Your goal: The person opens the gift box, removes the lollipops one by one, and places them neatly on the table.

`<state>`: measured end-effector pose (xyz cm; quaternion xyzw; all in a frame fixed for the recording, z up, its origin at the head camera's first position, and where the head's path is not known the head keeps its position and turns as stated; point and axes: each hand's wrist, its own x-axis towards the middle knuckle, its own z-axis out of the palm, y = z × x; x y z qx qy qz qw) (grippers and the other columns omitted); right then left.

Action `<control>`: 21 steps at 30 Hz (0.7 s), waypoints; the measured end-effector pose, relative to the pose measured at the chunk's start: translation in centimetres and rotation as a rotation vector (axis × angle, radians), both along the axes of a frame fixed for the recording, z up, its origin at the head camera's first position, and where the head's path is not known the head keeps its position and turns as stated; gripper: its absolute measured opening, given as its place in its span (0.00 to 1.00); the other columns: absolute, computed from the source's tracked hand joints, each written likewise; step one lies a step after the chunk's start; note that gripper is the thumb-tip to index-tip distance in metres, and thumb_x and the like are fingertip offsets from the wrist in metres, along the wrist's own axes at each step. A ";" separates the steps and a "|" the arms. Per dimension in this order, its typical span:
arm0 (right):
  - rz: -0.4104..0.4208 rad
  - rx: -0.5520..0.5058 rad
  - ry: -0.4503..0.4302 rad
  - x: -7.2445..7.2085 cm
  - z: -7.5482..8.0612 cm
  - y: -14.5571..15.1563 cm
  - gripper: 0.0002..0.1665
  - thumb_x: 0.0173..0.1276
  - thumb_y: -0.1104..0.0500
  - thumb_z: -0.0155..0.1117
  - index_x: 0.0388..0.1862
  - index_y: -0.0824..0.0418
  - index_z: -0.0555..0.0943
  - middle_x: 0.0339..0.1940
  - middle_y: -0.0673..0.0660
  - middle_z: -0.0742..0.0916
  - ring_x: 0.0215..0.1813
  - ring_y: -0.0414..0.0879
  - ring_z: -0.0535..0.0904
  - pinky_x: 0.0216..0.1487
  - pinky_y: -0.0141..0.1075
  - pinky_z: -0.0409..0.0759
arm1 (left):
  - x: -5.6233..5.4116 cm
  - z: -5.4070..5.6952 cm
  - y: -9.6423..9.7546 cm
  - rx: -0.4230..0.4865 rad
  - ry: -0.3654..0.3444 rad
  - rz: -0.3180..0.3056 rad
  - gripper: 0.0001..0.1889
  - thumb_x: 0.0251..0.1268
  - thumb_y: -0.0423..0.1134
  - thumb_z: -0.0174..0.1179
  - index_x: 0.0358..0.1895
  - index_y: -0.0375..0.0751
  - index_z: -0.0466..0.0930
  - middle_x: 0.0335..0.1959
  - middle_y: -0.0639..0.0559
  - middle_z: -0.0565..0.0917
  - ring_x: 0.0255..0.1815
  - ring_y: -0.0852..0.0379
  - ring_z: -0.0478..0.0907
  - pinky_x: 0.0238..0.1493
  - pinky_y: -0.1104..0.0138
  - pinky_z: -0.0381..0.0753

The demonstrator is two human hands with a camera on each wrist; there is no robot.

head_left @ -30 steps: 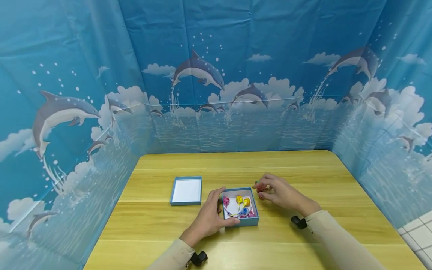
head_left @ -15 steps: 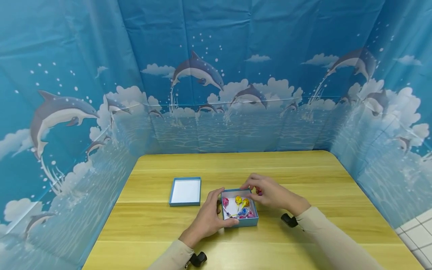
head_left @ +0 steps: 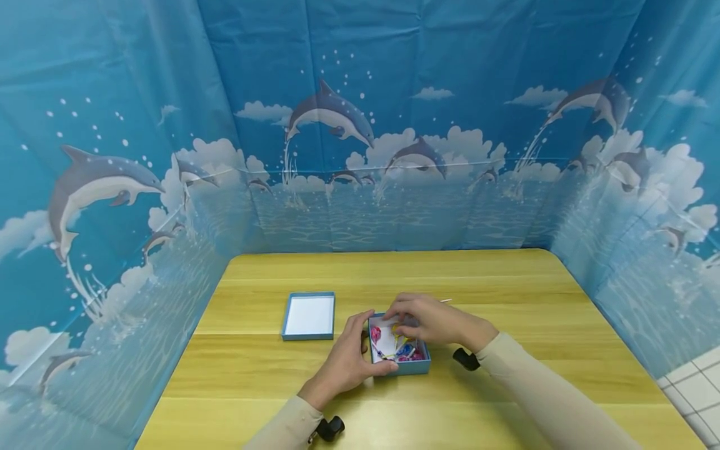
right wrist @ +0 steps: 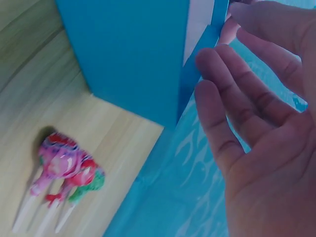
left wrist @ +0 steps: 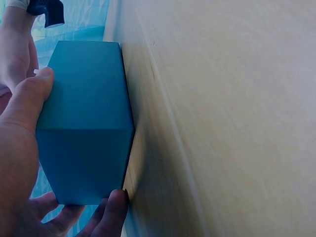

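My left hand [head_left: 344, 362] grips the blue open box [head_left: 413, 366] by its left side, thumb at the near wall, fingers at the far-left corner. In the left wrist view that hand [left wrist: 24, 118] spans the box [left wrist: 89, 84]. Inside lie several wrapped lollipops, among them a pink lollipop [head_left: 375, 334] and a blue lollipop [head_left: 406, 351]. My right hand [head_left: 430, 319] is over the box's right side, fingertips above the interior, partly covering yellow lollipops. The right wrist view shows its fingers [right wrist: 217, 108] loosely extended; no held thing is visible.
Several lollipops [right wrist: 69, 165] with pink, red and green wrappers lie on the table beside the box; the head view shows just a white stick [head_left: 445, 300] past my right hand. The shallow box lid [head_left: 309, 315] rests inside-up on the table [head_left: 253, 369], left of the box.
My right hand has moved left from the lollipops beside the box to above its interior. A dark red wrapper and white stick now show near the box's right front. My left hand keeps its grip.
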<state>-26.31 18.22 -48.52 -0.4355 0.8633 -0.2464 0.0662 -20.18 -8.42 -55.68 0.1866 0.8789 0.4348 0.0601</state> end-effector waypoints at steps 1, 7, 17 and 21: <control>0.009 0.012 -0.009 -0.1 0.2 -0.3 0.17 0.87 0.60 0.74 0.70 0.59 0.91 0.63 0.59 0.92 0.56 0.49 0.92 0.58 0.47 0.96 | 0.0 0.1 0.0 0.002 0.001 -0.001 0.64 0.68 0.66 0.84 0.97 0.46 0.55 0.93 0.40 0.66 0.79 0.43 0.79 0.77 0.43 0.86; 0.074 0.096 -0.070 -0.9 0.5 -2.2 0.21 0.87 0.63 0.73 0.74 0.59 0.90 0.66 0.59 0.93 0.58 0.50 0.92 0.61 0.45 0.95 | -0.2 0.2 -0.2 -0.004 0.015 0.002 0.64 0.68 0.67 0.84 0.96 0.45 0.56 0.93 0.40 0.65 0.81 0.42 0.78 0.78 0.42 0.85; 0.150 0.204 -0.126 -1.4 -0.2 -4.1 0.16 0.85 0.66 0.75 0.66 0.57 0.91 0.58 0.54 0.95 0.54 0.36 0.90 0.59 0.34 0.93 | 0.1 -0.2 -0.1 -0.004 0.010 -0.007 0.62 0.69 0.66 0.83 0.96 0.46 0.56 0.93 0.40 0.65 0.82 0.42 0.78 0.79 0.43 0.85; 0.142 0.218 -0.135 -1.4 -0.1 -4.4 0.16 0.83 0.68 0.75 0.65 0.59 0.92 0.57 0.55 0.95 0.52 0.36 0.90 0.55 0.31 0.92 | 0.1 -0.2 -0.1 -0.009 0.021 -0.010 0.62 0.70 0.66 0.83 0.96 0.46 0.56 0.93 0.40 0.66 0.83 0.41 0.78 0.80 0.43 0.85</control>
